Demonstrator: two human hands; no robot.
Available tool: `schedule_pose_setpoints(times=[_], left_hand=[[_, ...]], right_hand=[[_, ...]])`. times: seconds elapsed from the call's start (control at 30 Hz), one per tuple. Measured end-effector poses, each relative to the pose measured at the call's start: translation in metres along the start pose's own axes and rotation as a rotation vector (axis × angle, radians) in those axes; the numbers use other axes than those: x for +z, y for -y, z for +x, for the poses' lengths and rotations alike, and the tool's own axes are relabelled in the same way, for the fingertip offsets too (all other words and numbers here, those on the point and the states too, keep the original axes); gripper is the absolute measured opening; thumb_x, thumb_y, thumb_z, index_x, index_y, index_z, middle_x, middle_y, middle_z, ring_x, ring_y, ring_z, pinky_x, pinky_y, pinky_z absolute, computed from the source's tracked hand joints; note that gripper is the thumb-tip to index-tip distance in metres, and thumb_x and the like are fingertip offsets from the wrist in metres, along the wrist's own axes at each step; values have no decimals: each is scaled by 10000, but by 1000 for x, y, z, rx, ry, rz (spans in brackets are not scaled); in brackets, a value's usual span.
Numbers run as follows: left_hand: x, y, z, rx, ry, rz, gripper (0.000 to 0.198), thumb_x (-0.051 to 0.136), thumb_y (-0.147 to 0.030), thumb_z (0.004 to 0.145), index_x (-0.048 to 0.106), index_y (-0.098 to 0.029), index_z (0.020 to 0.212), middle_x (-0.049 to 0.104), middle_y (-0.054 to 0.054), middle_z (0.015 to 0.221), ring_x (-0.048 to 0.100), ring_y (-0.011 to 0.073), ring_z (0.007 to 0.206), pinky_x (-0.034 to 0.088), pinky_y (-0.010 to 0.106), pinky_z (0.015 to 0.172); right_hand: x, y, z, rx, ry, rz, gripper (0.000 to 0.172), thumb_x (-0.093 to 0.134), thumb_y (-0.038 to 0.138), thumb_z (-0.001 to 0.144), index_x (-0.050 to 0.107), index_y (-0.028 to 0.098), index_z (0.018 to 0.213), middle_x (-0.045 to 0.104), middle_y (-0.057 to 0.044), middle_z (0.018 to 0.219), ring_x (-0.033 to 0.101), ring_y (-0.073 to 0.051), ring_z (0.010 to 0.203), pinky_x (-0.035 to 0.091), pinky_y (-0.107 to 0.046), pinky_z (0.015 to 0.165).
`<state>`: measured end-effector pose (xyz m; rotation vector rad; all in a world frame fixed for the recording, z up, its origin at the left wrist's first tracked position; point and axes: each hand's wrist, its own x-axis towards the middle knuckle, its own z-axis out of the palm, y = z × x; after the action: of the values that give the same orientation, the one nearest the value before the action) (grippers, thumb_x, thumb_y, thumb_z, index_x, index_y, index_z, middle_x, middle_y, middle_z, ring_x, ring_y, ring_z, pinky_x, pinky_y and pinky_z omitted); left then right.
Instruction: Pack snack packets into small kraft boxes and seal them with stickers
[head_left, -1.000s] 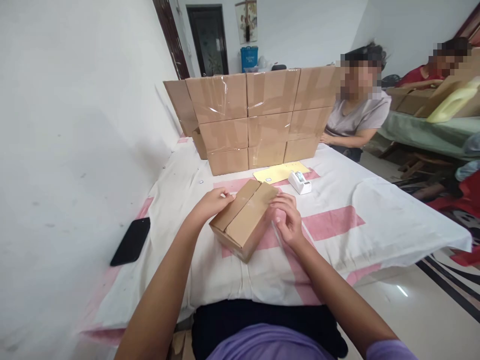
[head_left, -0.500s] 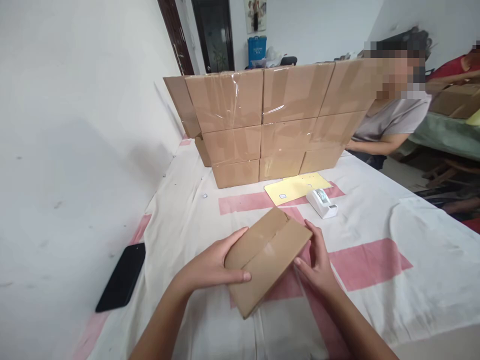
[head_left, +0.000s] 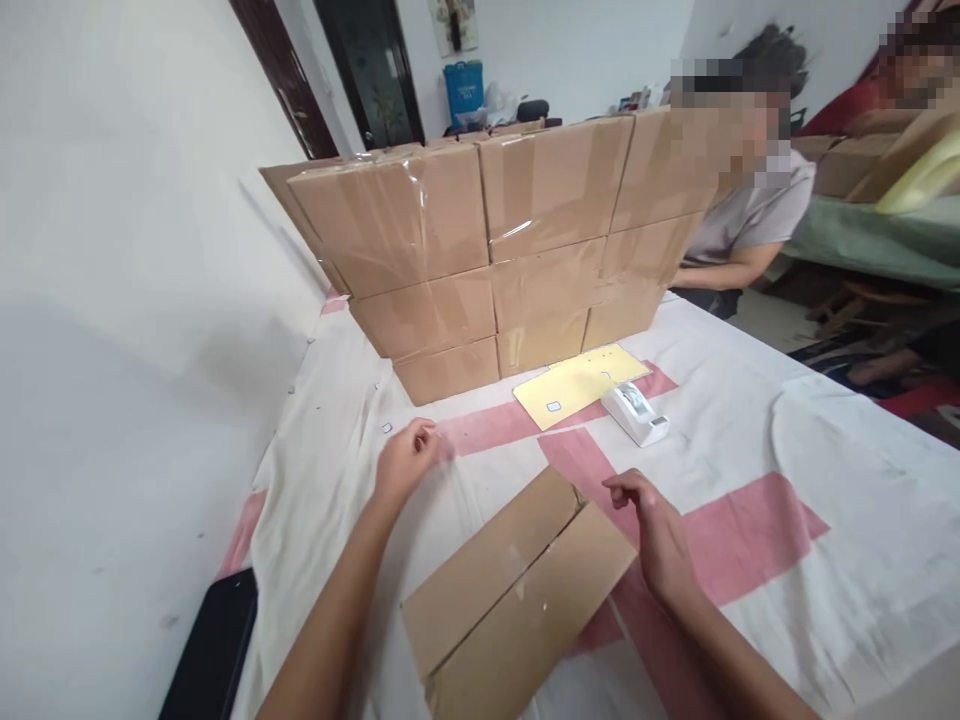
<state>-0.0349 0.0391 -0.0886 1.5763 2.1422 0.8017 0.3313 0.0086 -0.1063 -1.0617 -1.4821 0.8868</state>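
Note:
A small brown cardboard box (head_left: 517,590) lies at an angle on the cloth, its top flaps meeting along a dark seam. Its near end runs out of the frame. Beyond the box's left side, my left hand (head_left: 409,460) is raised with bent fingers, the fingertips smeared by motion. My right hand (head_left: 652,530) hovers beside the box's right corner, fingers bent and apart, with nothing seen in it. Past the box stands a white tape dispenser (head_left: 636,413), close to yellow card sheets (head_left: 574,385).
Stacked taped cartons (head_left: 487,260) form a wall across the table's far side. A black phone (head_left: 210,645) lies at the left edge by the white wall (head_left: 112,300). One person (head_left: 757,220) sits behind the table at right; another is farther back. The cloth (head_left: 810,600) is wrinkled.
Both hands have let go of the box, which now rests nearer to me. My left hand has moved forward and left of it. The view has shifted slightly.

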Motion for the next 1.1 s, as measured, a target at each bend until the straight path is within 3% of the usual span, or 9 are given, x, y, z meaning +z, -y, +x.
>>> schedule_pose_setpoints(times=[0.1, 0.2, 0.33, 0.43, 0.73, 0.9, 1.1], left_hand=[[41, -22, -19, 139, 157, -54, 286, 457, -457, 914, 648, -277, 1027, 722, -2, 904, 653, 180, 803, 492, 289, 759], [68, -31, -34, 210, 245, -68, 276, 445, -450, 930, 658, -283, 983, 736, 6, 940, 654, 195, 821, 498, 316, 763], [73, -29, -39, 272, 269, -60, 251, 446, -427, 938, 658, -294, 961, 728, 17, 978, 641, 216, 885, 487, 352, 826], [70, -25, -37, 297, 274, -57, 266, 425, -428, 952, 651, -289, 970, 716, 21, 956, 638, 214, 875, 489, 351, 818], [75, -20, -35, 369, 282, -55, 214, 463, -387, 941, 650, -282, 956, 672, 21, 871, 624, 216, 878, 461, 352, 789], [78, -15, -34, 385, 250, -69, 216, 473, -357, 941, 659, -251, 971, 671, 20, 866, 617, 201, 873, 445, 333, 793], [79, -15, -35, 403, 219, -96, 188, 513, -322, 921, 681, -243, 956, 673, 11, 824, 617, 192, 831, 436, 310, 750]], right_hand=[[-10, -5, 41, 113, 131, -182, 367, 434, 465, 1000, 688, 244, 853, 639, -43, 759, 606, -233, 713, 498, -373, 661], [-6, -16, 90, 83, 329, -496, 255, 503, 359, 955, 715, 224, 916, 734, -53, 921, 662, -236, 788, 519, -358, 705], [22, -34, 145, 123, 407, -836, 298, 511, 249, 928, 702, 161, 1139, 717, -125, 1109, 675, -255, 976, 498, -339, 815], [44, -45, 171, 184, 446, -913, 287, 587, 258, 869, 689, 170, 1122, 692, -135, 1115, 672, -266, 933, 470, -324, 736], [61, -60, 199, 373, 590, -898, 248, 641, 100, 696, 595, 190, 922, 673, -63, 960, 608, -192, 765, 369, -257, 565], [66, -60, 200, 403, 565, -832, 238, 655, 53, 655, 542, 187, 817, 643, -62, 923, 563, -170, 749, 336, -248, 563], [70, -51, 191, 349, 526, -649, 208, 608, 34, 686, 476, 190, 651, 567, -18, 743, 488, -140, 691, 316, -254, 597]])
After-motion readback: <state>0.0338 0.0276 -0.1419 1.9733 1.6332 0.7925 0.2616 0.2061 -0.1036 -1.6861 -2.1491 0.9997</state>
